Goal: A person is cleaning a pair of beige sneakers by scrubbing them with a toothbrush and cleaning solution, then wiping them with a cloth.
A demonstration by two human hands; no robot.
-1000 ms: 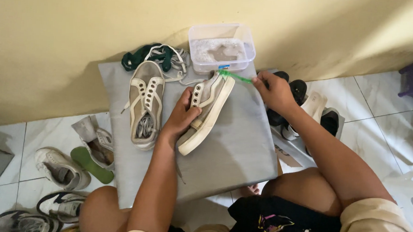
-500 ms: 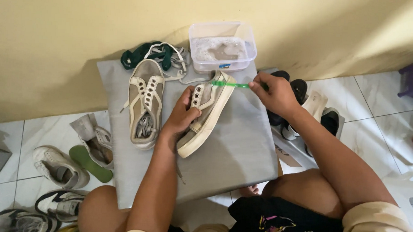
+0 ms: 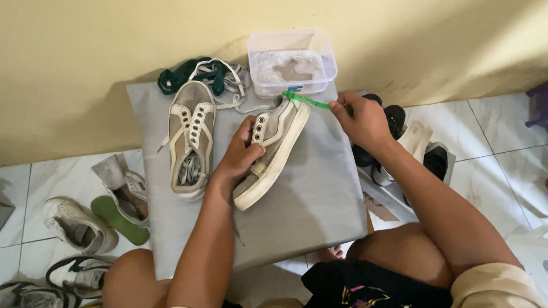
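My left hand (image 3: pixel 240 158) is clamped around the grey shoe (image 3: pixel 273 151), tilted on the grey mat (image 3: pixel 321 199). My right hand (image 3: pixel 363 118), at three o'clock of it, pinches a green toothbrush (image 3: pixel 304 100) with its bristles at the toe. The soapy tub (image 3: pixel 292 63) sits at twelve. I judge scrubbing only begun: the second shoe (image 3: pixel 188 138), at nine, lies untouched, and its laces (image 3: pixel 206 74) are loose.

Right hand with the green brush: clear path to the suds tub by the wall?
Probably yes. The right hand holds the green brush at the shoe's toe, just below the open tub; nothing lies between.
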